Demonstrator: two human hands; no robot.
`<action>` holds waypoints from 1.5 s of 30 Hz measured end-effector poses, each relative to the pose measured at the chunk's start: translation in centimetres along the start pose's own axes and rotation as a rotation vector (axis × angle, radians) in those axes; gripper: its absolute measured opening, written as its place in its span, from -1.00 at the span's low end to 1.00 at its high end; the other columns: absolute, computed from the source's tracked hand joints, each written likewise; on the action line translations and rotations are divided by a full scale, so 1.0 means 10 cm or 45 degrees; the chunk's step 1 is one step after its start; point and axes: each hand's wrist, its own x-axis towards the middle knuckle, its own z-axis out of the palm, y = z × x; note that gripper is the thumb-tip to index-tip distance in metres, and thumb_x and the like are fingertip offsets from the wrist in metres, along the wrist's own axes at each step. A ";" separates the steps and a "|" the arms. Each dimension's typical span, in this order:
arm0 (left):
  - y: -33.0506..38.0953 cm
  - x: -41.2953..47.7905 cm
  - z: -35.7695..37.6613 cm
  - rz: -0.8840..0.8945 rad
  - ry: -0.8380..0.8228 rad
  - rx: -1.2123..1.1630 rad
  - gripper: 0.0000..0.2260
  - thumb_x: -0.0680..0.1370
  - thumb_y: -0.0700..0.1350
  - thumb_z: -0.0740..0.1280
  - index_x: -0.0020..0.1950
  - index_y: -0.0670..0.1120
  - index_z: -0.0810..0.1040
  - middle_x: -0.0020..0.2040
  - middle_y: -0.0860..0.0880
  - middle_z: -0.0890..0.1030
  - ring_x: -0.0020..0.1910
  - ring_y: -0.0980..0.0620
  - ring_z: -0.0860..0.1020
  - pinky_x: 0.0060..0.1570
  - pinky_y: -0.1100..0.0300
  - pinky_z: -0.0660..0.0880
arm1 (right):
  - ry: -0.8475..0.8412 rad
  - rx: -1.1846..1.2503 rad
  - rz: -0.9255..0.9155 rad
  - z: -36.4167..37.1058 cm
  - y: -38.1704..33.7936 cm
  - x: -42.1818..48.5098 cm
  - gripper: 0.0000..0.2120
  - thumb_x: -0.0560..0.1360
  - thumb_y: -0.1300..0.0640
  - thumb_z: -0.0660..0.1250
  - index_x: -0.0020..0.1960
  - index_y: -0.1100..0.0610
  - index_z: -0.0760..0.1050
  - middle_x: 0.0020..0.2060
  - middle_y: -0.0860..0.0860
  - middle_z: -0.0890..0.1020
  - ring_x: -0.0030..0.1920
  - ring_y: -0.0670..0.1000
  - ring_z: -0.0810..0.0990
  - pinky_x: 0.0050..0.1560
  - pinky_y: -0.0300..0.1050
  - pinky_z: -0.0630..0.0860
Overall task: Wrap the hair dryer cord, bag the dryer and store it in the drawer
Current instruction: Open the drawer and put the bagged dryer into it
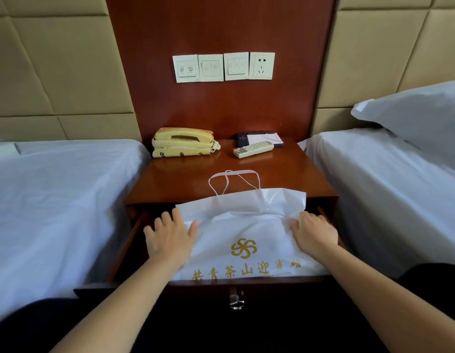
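Two beds (55, 189) flank one desk (185, 174) with its one drawer (134, 233) pulled open. One white bag (246, 225) lies in the drawer, its mouth and drawstrings lapping onto the desk; the dryer, I judge, is hidden inside. The bag is soft and slick with a hard lump, so hold it at the sides. My left grip (170, 238) lies spread on its left edge. My right grip (314, 233) bends over its right edge; whether it pinches I cannot tell. One phone (181, 142), one remote (253, 149).
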 end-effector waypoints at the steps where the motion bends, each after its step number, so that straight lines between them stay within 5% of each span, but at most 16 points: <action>1: 0.06 -0.03 -0.04 0.052 0.078 -0.040 -0.45 0.57 0.24 -0.07 0.31 -0.14 0.35 0.21 -0.13 0.50 0.16 -0.16 0.49 0.12 -0.08 0.35 | 0.053 -0.142 -0.023 -0.05 -0.02 -0.03 -0.66 0.60 -0.03 0.01 0.11 0.18 0.43 0.11 0.10 0.54 0.15 0.14 0.46 -0.01 -0.01 0.38; 3: 0.20 -0.11 -0.12 0.288 0.188 -0.286 -0.32 0.48 0.28 -0.16 0.34 -0.13 0.38 0.27 -0.11 0.50 0.26 -0.14 0.44 0.30 -0.17 0.21 | 0.226 -0.263 -0.134 -0.12 -0.10 -0.07 -0.60 0.59 -0.08 0.03 0.16 0.21 0.41 0.12 0.10 0.50 0.16 0.14 0.44 0.04 -0.02 0.38; 6: 0.42 -0.26 -0.21 0.593 -0.076 -0.522 -0.22 0.37 0.34 -0.30 0.46 0.02 0.19 0.46 0.05 0.28 0.47 0.04 0.18 0.46 -0.11 -0.09 | 0.439 0.039 -0.530 -0.15 -0.27 -0.14 -0.52 0.52 -0.15 0.03 0.15 0.18 0.47 0.11 0.10 0.52 0.12 0.18 0.49 0.03 0.05 0.42; 10: 0.53 -0.27 -0.08 0.590 -0.296 -0.405 -0.32 0.47 0.40 -0.09 0.52 0.11 0.07 0.55 0.03 0.06 0.53 0.02 0.00 0.44 -0.20 -0.11 | 0.001 0.317 -0.725 0.01 -0.40 -0.23 -0.18 0.36 -0.46 -0.22 0.47 -0.06 0.17 0.51 0.00 0.14 0.51 0.07 0.06 0.44 0.10 0.07; 13: 0.55 -0.26 0.01 0.559 -0.420 -0.322 -0.36 0.51 0.37 0.00 0.53 0.19 -0.06 0.57 0.05 -0.10 0.55 -0.05 -0.09 0.41 -0.29 -0.09 | -0.178 0.173 -0.671 0.13 -0.40 -0.21 -0.04 0.20 -0.55 -0.29 0.51 -0.15 -0.04 0.54 -0.09 -0.12 0.54 0.01 -0.13 0.47 0.11 0.00; 17: 0.53 -0.31 0.04 0.587 -0.546 -0.276 -0.24 0.46 0.42 0.02 0.53 0.16 -0.20 0.58 0.02 -0.15 0.55 -0.08 -0.09 0.41 -0.32 -0.08 | -0.264 0.020 -0.647 0.06 -0.40 -0.18 -0.03 0.17 -0.51 -0.20 0.51 -0.13 -0.06 0.53 -0.14 0.03 0.48 0.05 0.10 0.32 0.11 0.17; 22: 0.51 -0.41 0.00 0.595 -0.532 -0.283 -0.15 0.44 0.43 0.07 0.55 0.07 -0.20 0.57 -0.01 -0.03 0.53 -0.09 0.02 0.42 -0.25 -0.01 | -0.405 0.060 -0.534 0.02 -0.43 -0.03 -0.22 0.43 -0.42 0.05 0.51 -0.04 0.03 0.43 -0.07 0.35 0.35 0.17 0.28 0.29 0.11 0.26; 28: 0.52 -0.11 0.00 0.474 -0.502 -0.432 -0.16 0.37 0.50 0.09 0.50 0.00 0.19 0.47 0.03 0.33 0.44 -0.02 0.27 0.36 -0.08 0.16 | -0.514 0.179 -0.313 0.11 -0.48 0.17 -0.38 0.47 -0.36 0.03 0.44 -0.10 0.26 0.41 -0.04 0.38 0.45 0.15 0.15 0.36 0.13 0.08; 32: 0.58 0.08 0.07 0.441 -0.531 -0.508 -0.06 0.16 0.59 -0.06 0.41 0.13 0.34 0.49 0.08 0.20 0.48 -0.02 0.13 0.36 -0.06 0.07 | -0.421 0.230 -0.304 0.16 -0.51 0.25 -0.50 0.48 -0.32 0.03 0.29 -0.12 0.42 0.40 -0.06 0.37 0.43 0.10 0.16 0.35 0.17 0.07; 37: 0.58 0.34 0.10 0.374 -0.742 -0.544 -0.06 0.20 0.59 0.05 0.52 0.23 0.08 0.57 0.11 0.09 0.53 -0.11 0.08 0.43 -0.10 0.04 | -0.447 0.224 -0.308 0.17 -0.55 0.39 -0.46 0.52 -0.29 0.02 0.44 -0.13 0.23 0.50 -0.11 0.20 0.53 0.06 0.00 0.45 0.26 -0.09; 42: 0.60 0.65 0.11 0.355 -1.123 -0.823 0.15 0.08 0.57 0.30 0.55 0.15 -0.03 0.58 0.09 0.01 0.54 -0.01 0.08 0.48 -0.02 0.12 | -0.477 0.248 -0.251 0.19 -0.59 0.56 -0.48 0.53 -0.26 0.01 0.43 -0.11 0.28 0.47 -0.02 0.28 0.48 0.09 0.15 0.44 0.27 -0.05; 45: 0.61 0.76 0.15 0.304 -1.179 -0.782 0.24 0.03 0.55 0.34 0.56 0.11 -0.08 0.58 0.08 -0.02 0.54 -0.02 0.05 0.48 -0.02 0.12 | -0.513 0.289 -0.213 0.18 -0.59 0.63 -0.49 0.54 -0.24 0.02 0.38 -0.04 0.37 0.43 0.03 0.34 0.45 0.13 0.22 0.45 0.20 -0.01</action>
